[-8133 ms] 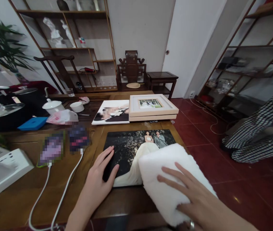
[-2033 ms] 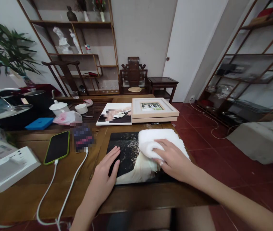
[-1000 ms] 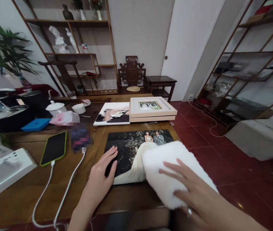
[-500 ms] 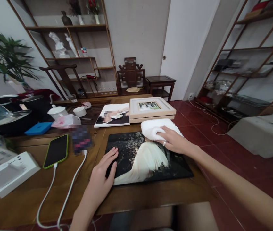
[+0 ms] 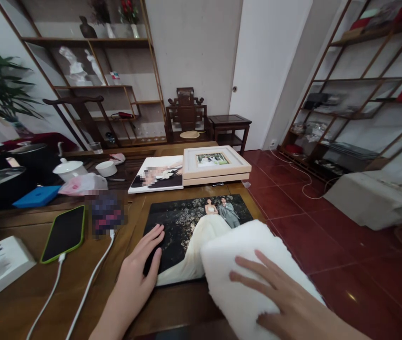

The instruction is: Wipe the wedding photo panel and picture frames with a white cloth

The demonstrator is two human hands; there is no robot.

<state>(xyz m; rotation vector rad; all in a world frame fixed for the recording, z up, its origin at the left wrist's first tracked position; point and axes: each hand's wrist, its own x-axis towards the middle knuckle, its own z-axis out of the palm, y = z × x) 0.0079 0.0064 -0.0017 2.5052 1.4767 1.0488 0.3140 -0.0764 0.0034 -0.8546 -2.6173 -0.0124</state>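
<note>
A dark photo print (image 5: 172, 252) of a couple, one in a long pale dress, lies flat on the wooden table in front of me. My left hand (image 5: 140, 264) rests on its left edge, fingers stretched out and lying flat, with nothing held. Over the print's lower right part is a thick white towel (image 5: 222, 264), which reaches past the near right side of the print. My right hand (image 5: 275, 288) has the towel, its fingers spread across the top. The print's right lower corner is hidden beneath towel and hand.
Behind the print lie a white-edged picture panel (image 5: 137, 184) and stacked light wooden frames (image 5: 218, 177). To the left are a green-cased phone (image 5: 64, 233), white cables (image 5: 96, 281), a power strip (image 5: 1, 271), a blue box (image 5: 36, 196) and a white teapot (image 5: 68, 169).
My right hand has drawn the towel from the print's far right corner toward me, uncovering the couple's upper bodies. The towel now looks more spread out. My left hand stays on the print's left edge.
</note>
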